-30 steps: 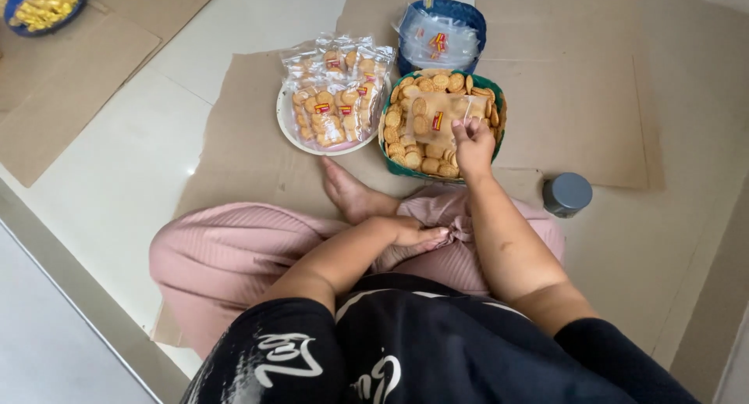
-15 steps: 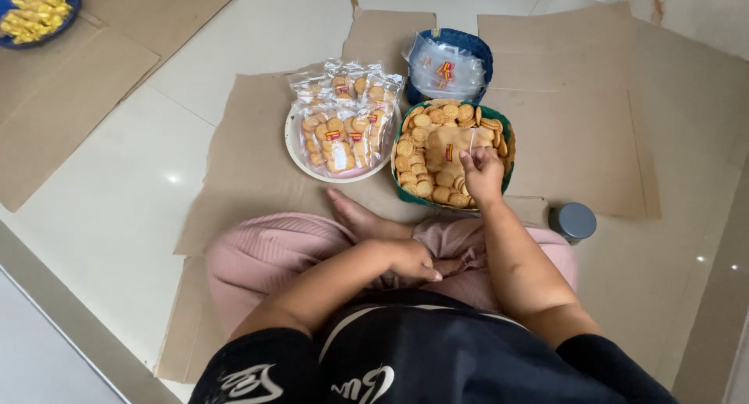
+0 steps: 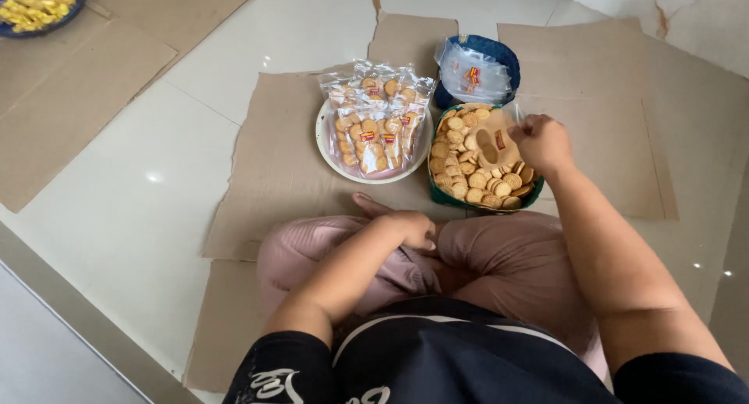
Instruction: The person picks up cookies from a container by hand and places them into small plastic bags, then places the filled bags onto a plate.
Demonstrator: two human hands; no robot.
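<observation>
My right hand [image 3: 541, 142] pinches a clear bag [image 3: 493, 142] over the biscuit basket [image 3: 437, 189]; left hand [image 3: 409, 228] rests loosely curled on my lap, empty.

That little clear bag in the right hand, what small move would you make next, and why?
Probably bring the left hand, resting idle on the lap, up to steady the clear bag. The right hand alone pinches it over the green basket of round biscuits, and only a few biscuits show inside.

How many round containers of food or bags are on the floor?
4: white plate of filled packets, green basket of biscuits, blue basket of empty bags, blue dish top left, partly cropped.
</observation>
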